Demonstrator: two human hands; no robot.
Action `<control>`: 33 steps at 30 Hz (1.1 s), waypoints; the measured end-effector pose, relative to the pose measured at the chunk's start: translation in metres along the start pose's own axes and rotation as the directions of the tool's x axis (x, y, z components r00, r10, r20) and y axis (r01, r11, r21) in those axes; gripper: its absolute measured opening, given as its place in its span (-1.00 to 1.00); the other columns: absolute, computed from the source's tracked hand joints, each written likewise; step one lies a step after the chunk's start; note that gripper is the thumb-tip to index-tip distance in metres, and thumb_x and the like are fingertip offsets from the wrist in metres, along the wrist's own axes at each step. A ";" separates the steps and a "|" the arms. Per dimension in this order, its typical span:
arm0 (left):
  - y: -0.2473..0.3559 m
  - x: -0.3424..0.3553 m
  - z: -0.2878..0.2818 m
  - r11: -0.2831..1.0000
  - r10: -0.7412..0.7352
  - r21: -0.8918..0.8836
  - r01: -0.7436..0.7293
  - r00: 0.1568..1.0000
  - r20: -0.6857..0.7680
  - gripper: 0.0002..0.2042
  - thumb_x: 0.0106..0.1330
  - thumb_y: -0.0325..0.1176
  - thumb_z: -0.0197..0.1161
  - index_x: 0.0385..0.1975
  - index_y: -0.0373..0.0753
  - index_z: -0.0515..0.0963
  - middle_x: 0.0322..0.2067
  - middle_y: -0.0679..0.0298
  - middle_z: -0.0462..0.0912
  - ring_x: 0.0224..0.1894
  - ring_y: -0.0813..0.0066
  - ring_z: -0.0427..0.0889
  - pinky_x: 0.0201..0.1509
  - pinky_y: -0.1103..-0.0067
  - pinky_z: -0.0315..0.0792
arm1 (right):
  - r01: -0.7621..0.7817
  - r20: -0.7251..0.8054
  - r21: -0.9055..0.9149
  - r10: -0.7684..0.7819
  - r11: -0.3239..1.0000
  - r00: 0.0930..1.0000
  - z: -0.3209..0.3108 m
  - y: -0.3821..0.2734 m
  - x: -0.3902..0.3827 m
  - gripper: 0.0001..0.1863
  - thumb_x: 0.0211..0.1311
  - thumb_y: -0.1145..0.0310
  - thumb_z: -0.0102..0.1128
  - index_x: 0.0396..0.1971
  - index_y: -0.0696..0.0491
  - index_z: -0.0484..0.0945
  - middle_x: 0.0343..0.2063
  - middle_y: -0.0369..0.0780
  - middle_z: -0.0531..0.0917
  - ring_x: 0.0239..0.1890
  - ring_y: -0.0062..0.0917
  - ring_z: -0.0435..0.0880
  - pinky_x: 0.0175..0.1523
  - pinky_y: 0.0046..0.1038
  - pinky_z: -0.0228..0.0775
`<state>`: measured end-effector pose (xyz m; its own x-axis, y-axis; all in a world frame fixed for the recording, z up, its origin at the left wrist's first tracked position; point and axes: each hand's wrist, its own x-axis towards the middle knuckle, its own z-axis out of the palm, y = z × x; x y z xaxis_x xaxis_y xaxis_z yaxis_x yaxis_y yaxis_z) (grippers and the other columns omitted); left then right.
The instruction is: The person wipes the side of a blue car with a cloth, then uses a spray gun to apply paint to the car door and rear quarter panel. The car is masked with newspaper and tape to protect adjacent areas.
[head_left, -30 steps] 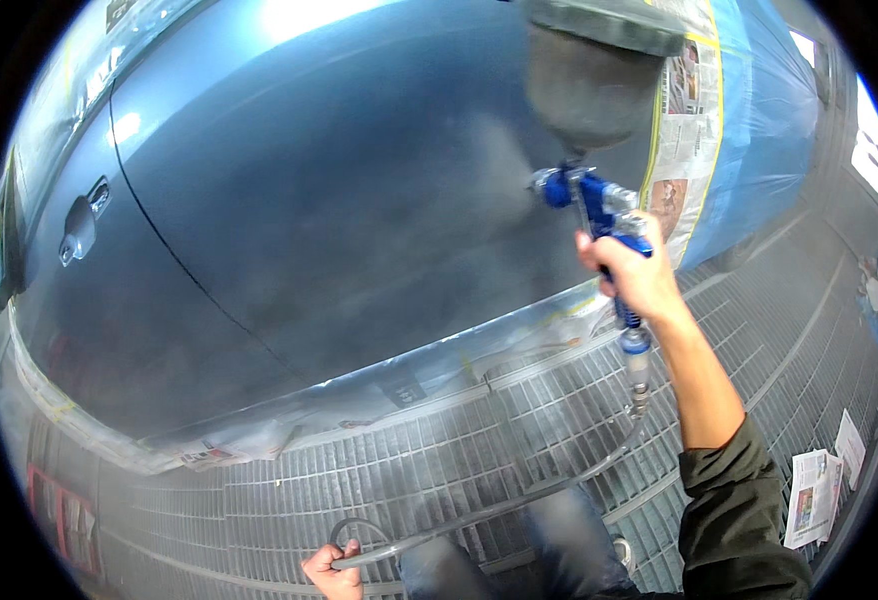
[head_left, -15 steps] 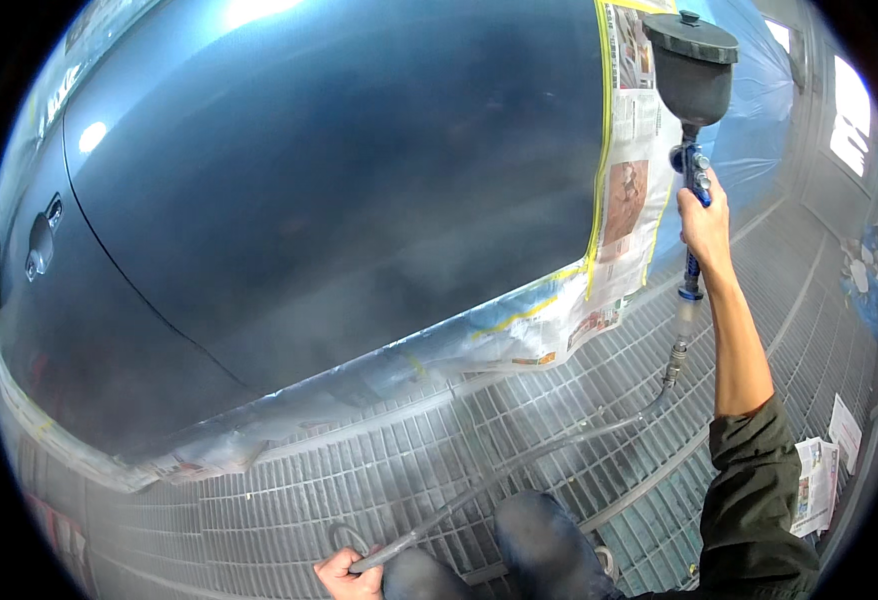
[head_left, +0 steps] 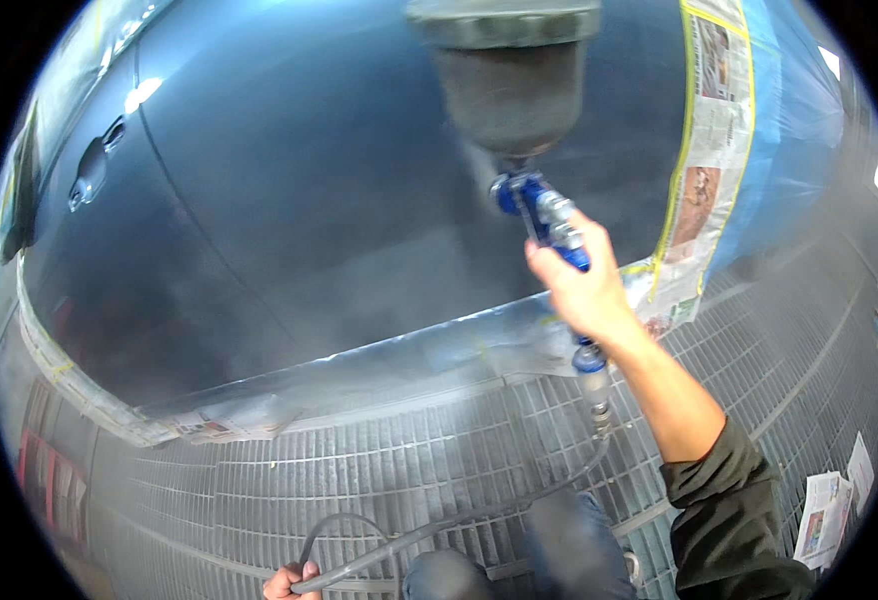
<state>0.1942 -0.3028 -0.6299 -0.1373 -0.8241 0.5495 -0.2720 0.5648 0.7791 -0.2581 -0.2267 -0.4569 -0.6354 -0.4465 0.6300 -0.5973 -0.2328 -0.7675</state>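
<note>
My right hand (head_left: pixel 587 285) is wrapped round the handle of a blue spray gun (head_left: pixel 534 200) with a large dark grey paint cup on top. The gun stands upright in front of a dark blue car door panel (head_left: pixel 359 200), and a faint mist shows beside its nozzle. From the handle's lower end a grey air hose (head_left: pixel 459 517) runs down and left to my left hand (head_left: pixel 291 582), which grips it near the lower edge. Whether the gun touches the panel cannot be seen, but it appears apart from it.
Newspaper (head_left: pixel 694 200) with yellow tape borders the panel's right side, and blue plastic sheeting (head_left: pixel 784 130) lies beyond. A door handle (head_left: pixel 94 165) sits at the left. Below is a metal grating floor (head_left: pixel 359 470). Loose newspaper sheets (head_left: pixel 824 520) lie at the lower right.
My right hand has moved the spray gun left, from in front of the newspaper to in front of the door panel, and it looks larger. My left hand sits lower and farther left, still holding the hose.
</note>
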 end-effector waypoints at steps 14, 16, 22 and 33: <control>-0.025 -0.016 -0.077 0.986 -0.127 0.068 0.151 0.951 -0.281 -0.69 0.11 -0.61 0.07 -0.73 -0.17 0.11 -0.64 0.49 0.14 -0.53 0.68 0.08 -0.44 0.64 0.05 | -0.139 0.683 0.303 -0.114 0.943 0.722 0.208 -0.044 -0.045 -0.32 -0.02 0.52 0.04 0.25 0.17 0.27 -0.50 0.04 0.59 -0.43 -0.23 0.64 -0.22 -0.29 0.45; -0.019 -0.019 -0.072 0.991 -0.124 0.021 0.134 0.959 -0.253 -0.71 0.13 -0.60 0.10 -0.73 -0.20 0.17 -0.64 0.50 0.17 -0.53 0.70 0.10 -0.46 0.65 0.02 | -0.104 0.603 0.284 -0.094 0.953 0.792 0.208 -0.026 -0.050 -0.35 0.01 0.50 0.05 0.24 0.11 0.32 -0.43 -0.05 0.60 -0.44 -0.43 0.58 -0.23 -0.41 0.43; -0.023 -0.022 -0.051 0.984 -0.056 0.159 0.085 0.982 -0.179 -0.74 0.15 -0.60 0.19 -0.71 -0.30 0.29 -0.63 0.43 0.32 -0.53 0.69 0.20 -0.49 0.63 0.11 | -0.031 0.316 0.256 -0.054 0.966 0.947 0.149 0.020 -0.050 -0.35 0.01 0.48 0.14 0.22 0.13 0.35 -0.36 -0.09 0.65 -0.41 -0.55 0.59 -0.21 -0.51 0.44; 0.032 -0.019 0.060 0.996 0.065 0.051 -0.073 0.986 0.154 -0.54 -0.08 -0.44 0.42 -0.82 -0.23 0.12 -0.85 0.39 0.15 -0.74 0.64 0.07 -0.63 0.59 -0.09 | -0.287 0.014 0.157 0.289 0.945 0.957 -0.063 0.065 -0.028 -0.89 0.04 0.42 0.15 -0.45 0.13 0.51 -0.60 -0.33 0.49 -0.67 -0.74 0.35 -0.61 -0.63 0.20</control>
<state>0.1311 -0.2712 -0.6331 -0.2999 -0.7825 0.5457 -0.3098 0.6209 0.7201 -0.3098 -0.1753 -0.5165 -0.7740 -0.5067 0.3798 -0.3053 -0.2269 -0.9248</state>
